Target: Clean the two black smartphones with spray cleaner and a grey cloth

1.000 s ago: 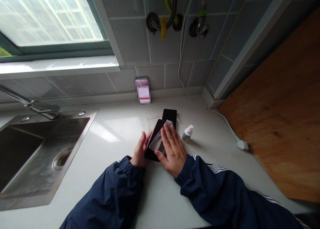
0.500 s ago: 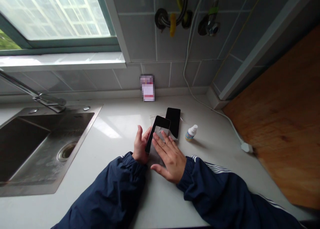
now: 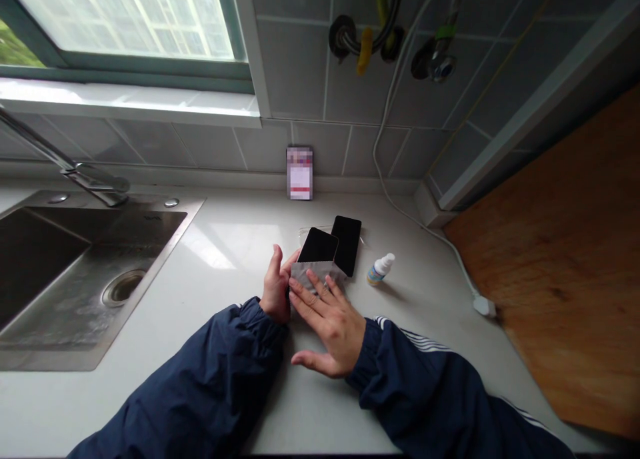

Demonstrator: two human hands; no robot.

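Near the middle of a pale stone counter (image 3: 220, 265), the left hand (image 3: 276, 287) stood curled against the left edge of a black smartphone (image 3: 318, 245), its fingers bunched around the side, though the thumb was hard to make out. The right hand (image 3: 325, 319) lay spread, fingers fanned and thumb splayed wide, pressing a grey microfiber cloth (image 3: 315, 277) over the lower part of that phone. The upper screen showed bare above the cloth, and the phone sat slightly tilted.

Just beside it, almost touching, a second black smartphone (image 3: 347, 245) lay face up. A clear plastic sleeve (image 3: 311, 233) showed beneath and behind the two phones, with nothing visible inside it. To the right, near but apart from them, stood a small white-capped bottle (image 3: 380, 270) with a blue label.

Farther back, a pixelated card (image 3: 300, 173) leaned upright against the tiled wall (image 3: 300, 65). Left of the hands, a stainless steel sink (image 3: 150, 245) was set into the counter, with its round drain (image 3: 120, 287) showing and a faucet (image 3: 95, 185) reaching over it. On the right, a white cable (image 3: 400, 179) ran down the wall to a plug (image 3: 483, 305) on the counter, close to a wooden board (image 3: 550, 245).
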